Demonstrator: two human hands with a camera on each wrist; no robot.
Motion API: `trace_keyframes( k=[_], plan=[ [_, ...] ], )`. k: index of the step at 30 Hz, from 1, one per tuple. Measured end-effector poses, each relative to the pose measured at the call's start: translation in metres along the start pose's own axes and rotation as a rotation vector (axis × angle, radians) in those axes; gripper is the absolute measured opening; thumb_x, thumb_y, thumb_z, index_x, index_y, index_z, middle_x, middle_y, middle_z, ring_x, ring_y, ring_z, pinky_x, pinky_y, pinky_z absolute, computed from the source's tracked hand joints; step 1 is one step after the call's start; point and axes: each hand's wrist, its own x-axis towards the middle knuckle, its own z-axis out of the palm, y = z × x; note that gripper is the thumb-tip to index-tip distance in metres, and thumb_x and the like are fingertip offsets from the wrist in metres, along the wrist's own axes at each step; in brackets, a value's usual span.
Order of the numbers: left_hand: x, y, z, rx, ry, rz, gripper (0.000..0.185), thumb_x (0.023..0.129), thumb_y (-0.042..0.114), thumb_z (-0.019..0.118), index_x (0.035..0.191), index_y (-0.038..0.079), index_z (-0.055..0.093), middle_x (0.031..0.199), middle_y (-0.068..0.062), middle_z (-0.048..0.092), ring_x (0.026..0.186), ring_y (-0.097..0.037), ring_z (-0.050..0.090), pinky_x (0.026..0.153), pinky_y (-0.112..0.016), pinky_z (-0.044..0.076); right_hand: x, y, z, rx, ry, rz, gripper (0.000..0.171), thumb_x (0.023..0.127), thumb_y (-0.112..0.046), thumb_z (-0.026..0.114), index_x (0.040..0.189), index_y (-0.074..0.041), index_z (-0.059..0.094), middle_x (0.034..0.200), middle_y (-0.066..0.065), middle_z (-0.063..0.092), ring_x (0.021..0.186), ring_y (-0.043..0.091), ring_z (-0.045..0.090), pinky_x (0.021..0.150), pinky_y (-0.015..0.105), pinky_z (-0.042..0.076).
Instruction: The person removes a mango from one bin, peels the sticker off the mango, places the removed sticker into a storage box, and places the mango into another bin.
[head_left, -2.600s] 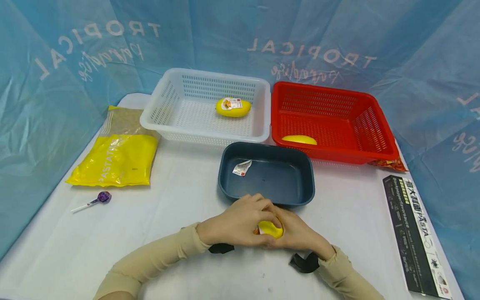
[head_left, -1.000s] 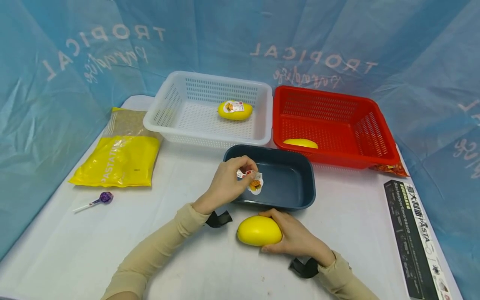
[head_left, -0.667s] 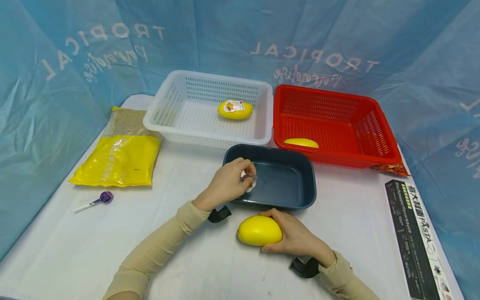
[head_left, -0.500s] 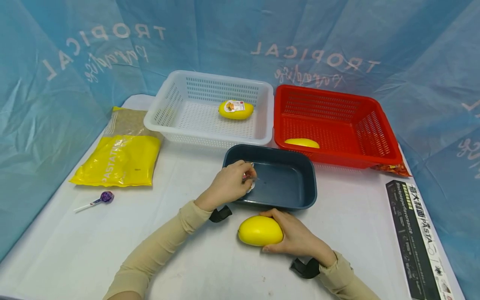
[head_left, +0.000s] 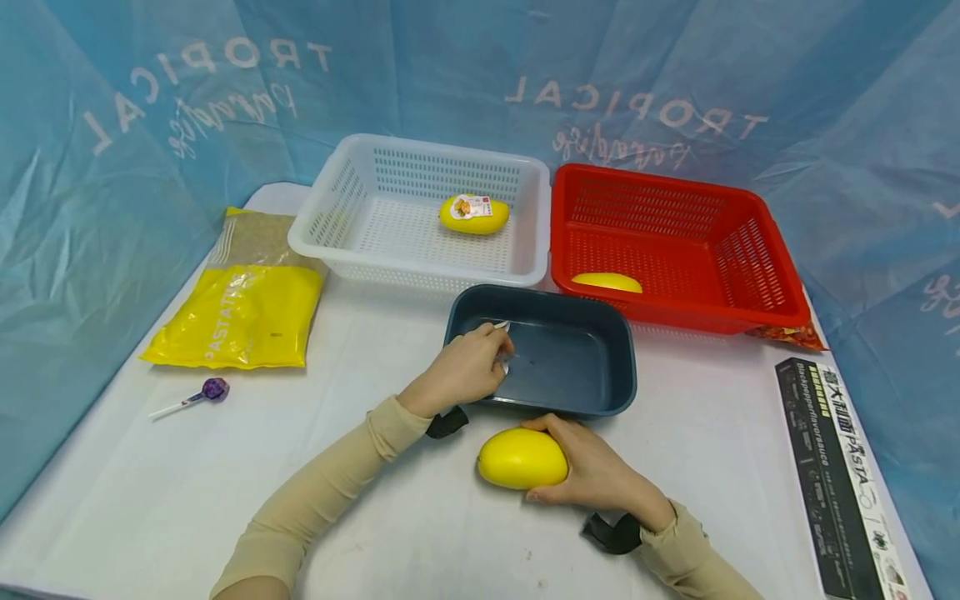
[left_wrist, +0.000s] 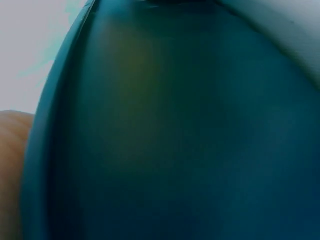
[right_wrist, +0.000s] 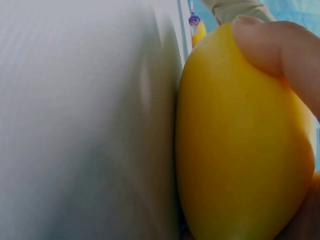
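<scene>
Left fingers [head_left: 491,337] curled, pinching a white sticker [head_left: 504,327] low inside the dark blue tray [head_left: 622,379]. Right hand [head_left: 592,475] wrapped round a bare yellow mango [head_left: 521,458], resting on the white table [head_left: 375,517] just before the tray. Step in hand, by the look: dropping the peeled label. Next, likely: letting the sticker go cleanly, then lifting the mango toward the red basket [head_left: 757,250].
</scene>
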Motion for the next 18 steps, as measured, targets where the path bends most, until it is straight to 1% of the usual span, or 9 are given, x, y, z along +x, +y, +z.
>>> trace_keyframes(
  k=[4,8,13,18],
  plan=[
    [0.0012,-0.0001,0.0015,0.02,-0.026,-0.013,0.025,0.086,0.007,0.058,0.111,0.006,0.063,0.107,-0.009,0.061,0.078,-0.019,0.059,0.071,-0.031,0.053,0.0005,-0.0001,-0.0004,0.002,-0.002,0.007,0.075,0.07,-0.048,0.082,0.132,-0.023,0.047,0.132,-0.007,0.058,0.109,0.014,0.055,0.094,0.042,0.047],
    [0.001,0.0013,0.0029,0.051,-0.05,-0.026,0.026,0.087,0.009,0.058,0.113,0.007,0.062,0.113,-0.009,0.061,0.077,-0.019,0.059,0.069,-0.031,0.054,0.0007,-0.0008,-0.0006,0.002,-0.002,-0.001,0.075,0.071,-0.049,0.082,0.132,-0.023,0.047,0.131,-0.006,0.058,0.108,0.015,0.055,0.094,0.042,0.047],
    [0.0001,0.0033,0.0044,0.078,-0.053,-0.02,0.03,0.088,0.011,0.058,0.117,0.005,0.059,0.116,-0.011,0.059,0.072,-0.019,0.058,0.064,-0.03,0.053,0.001,-0.0019,-0.0016,-0.007,-0.01,0.004,0.074,0.07,-0.049,0.082,0.131,-0.023,0.048,0.131,-0.006,0.058,0.109,0.015,0.056,0.095,0.043,0.047],
    [0.0004,0.0041,0.0061,0.086,-0.051,-0.021,0.037,0.087,0.01,0.057,0.123,0.003,0.056,0.12,-0.014,0.056,0.063,-0.019,0.055,0.058,-0.028,0.051,0.0026,-0.0049,-0.004,-0.01,-0.039,0.029,0.073,0.07,-0.046,0.083,0.131,-0.022,0.049,0.13,-0.008,0.058,0.109,0.013,0.055,0.097,0.042,0.046]
  ],
)
